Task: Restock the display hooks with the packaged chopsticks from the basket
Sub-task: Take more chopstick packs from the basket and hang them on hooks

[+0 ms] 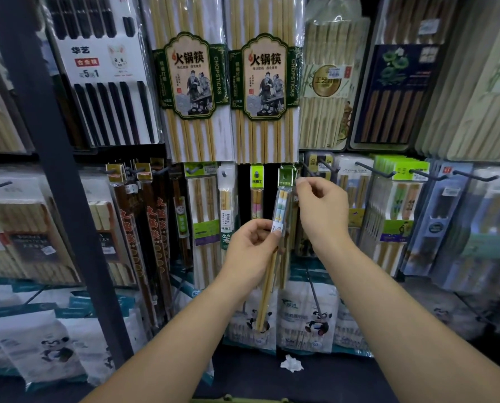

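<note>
A slim clear chopstick pack (pixel 280 207) with a green header card hangs upright in front of the display wall. My left hand (pixel 251 248) grips its middle, by the white barcode sticker. My right hand (pixel 321 210) pinches the pack's top edge beside the green header, level with the row of dark display hooks (pixel 308 167). A similar small pack (pixel 256 193) with a yellow-green header hangs on the hook just to the left. Only a sliver of the green basket (pixel 237 399) shows at the bottom edge.
Large hot-pot chopstick packs (pixel 264 80) hang above. Further hooks with packs run to the right (pixel 400 193) and left (pixel 144 216). Panda-print bags (pixel 309 318) stand below. A dark vertical post (pixel 51 158) rises at left. A crumpled white paper (pixel 291 364) lies on the shelf.
</note>
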